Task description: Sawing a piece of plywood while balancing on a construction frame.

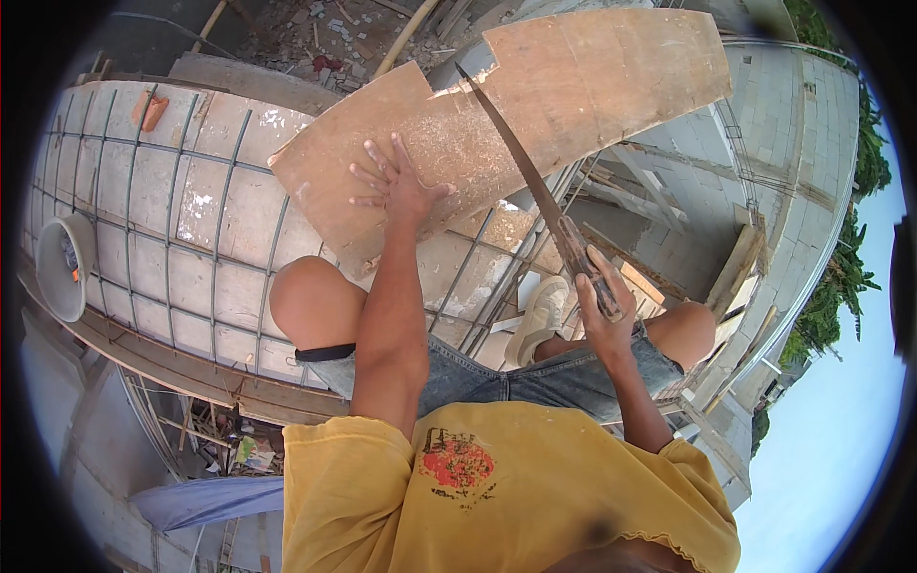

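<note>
A brown plywood sheet (611, 76) lies in front of me, with sawdust around a jagged notch in its far edge. My left hand (406, 186) presses flat on the part left of the notch, fingers spread. In my right hand (607, 306) is the worn handle of a handsaw (525, 162), fingers wrapped round it. Its long dark blade slants up and to the left across the sheet, and the tip reaches the notch. I cannot tell whether the teeth touch the wood.
A grid of steel rebar (172, 229) covers pale panels on the left. There stand a whitish bucket (65, 267) and an orange piece (150, 112). Beyond the boards on the right is an opening down to a lower level (626, 215), with a block wall (812, 143) behind.
</note>
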### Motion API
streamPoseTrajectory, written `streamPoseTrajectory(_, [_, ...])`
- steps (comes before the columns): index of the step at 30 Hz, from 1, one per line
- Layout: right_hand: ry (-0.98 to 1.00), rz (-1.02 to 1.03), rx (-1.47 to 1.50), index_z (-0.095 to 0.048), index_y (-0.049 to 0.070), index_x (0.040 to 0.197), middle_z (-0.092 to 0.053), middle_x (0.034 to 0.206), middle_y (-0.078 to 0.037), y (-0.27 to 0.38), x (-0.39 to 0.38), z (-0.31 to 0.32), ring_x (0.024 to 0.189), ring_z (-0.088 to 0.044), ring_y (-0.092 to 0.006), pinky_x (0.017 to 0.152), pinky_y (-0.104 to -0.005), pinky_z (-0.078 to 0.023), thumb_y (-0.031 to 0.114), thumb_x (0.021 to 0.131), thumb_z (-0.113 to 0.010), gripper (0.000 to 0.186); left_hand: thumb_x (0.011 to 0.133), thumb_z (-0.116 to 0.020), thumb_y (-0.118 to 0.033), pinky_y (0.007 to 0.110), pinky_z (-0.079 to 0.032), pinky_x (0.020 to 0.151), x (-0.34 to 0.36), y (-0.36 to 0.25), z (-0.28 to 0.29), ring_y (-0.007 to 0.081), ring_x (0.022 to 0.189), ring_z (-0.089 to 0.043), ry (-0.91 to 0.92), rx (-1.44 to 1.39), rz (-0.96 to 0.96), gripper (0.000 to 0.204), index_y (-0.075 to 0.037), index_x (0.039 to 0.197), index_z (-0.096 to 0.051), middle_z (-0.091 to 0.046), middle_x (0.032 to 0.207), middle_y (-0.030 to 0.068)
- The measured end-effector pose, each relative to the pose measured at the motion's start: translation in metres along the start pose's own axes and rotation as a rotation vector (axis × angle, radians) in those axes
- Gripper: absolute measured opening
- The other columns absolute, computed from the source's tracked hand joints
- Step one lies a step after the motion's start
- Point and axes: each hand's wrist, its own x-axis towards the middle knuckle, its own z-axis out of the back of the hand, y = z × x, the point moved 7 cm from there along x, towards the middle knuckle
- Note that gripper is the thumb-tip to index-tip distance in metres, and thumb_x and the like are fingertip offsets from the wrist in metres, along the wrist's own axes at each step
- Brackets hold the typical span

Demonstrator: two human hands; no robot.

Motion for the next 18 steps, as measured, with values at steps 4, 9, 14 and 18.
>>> streamPoseTrajectory(4, [-0.092, 0.183, 0.092, -0.062, 0.000, 0.127, -0.071, 0.107, -0.010, 0.006, 0.124, -0.056, 0.091, -0.063, -0.0123, 0.086, -0.0272, -0.049, 0.020, 0.092, -0.070, 0.042, 0.059, -0.090, -0.047, 0.082, 0.014, 0.096, 0.006, 0.000, 0.012, 0.0521, 0.140, 0.032, -0.036, -0.108, -0.032, 0.142, -0.026, 0.158, 0.010, 0.027, 0.161, 0.0172])
streamPoseTrajectory(9, [0.095, -0.123, 0.220, -0.063, -0.003, 0.124, -0.070, 0.102, -0.008, 0.041, 0.177, -0.104, 0.086, -0.060, -0.0095, 0.079, -0.0242, -0.049, 0.021, 0.095, -0.067, 0.038, 0.059, -0.090, -0.044, 0.084, 0.012, 0.097, -0.003, 0.021, 0.020, 0.0516, 0.143, 0.026, -0.047, -0.122, -0.016, 0.140, -0.026, 0.159, 0.006, 0.023, 0.162, 0.0148])
streamPoseTrajectory(14, [-0.012, 0.221, 0.087, -0.056, -0.007, 0.130, -0.068, 0.100, -0.009, 0.019, 0.173, -0.087, 0.079, -0.060, -0.0096, 0.070, -0.0235, -0.050, 0.024, 0.097, -0.066, 0.046, 0.058, -0.090, -0.040, 0.085, 0.007, 0.098, -0.004, 0.002, 0.020, 0.0518, 0.144, 0.022, -0.059, -0.147, -0.077, 0.137, -0.025, 0.159, 0.002, 0.019, 0.163, 0.0147])
streamPoseTrajectory(18, [0.144, 0.068, 0.182, -0.055, -0.005, 0.132, -0.062, 0.084, -0.005, 0.029, 0.181, -0.097, 0.053, -0.047, -0.0050, 0.044, -0.0218, -0.038, 0.028, 0.097, -0.065, 0.049, 0.059, -0.090, -0.041, 0.085, 0.006, 0.098, -0.009, 0.016, 0.020, 0.0527, 0.143, 0.023, -0.005, -0.148, -0.055, 0.138, -0.025, 0.159, 0.003, 0.020, 0.163, 0.0168])
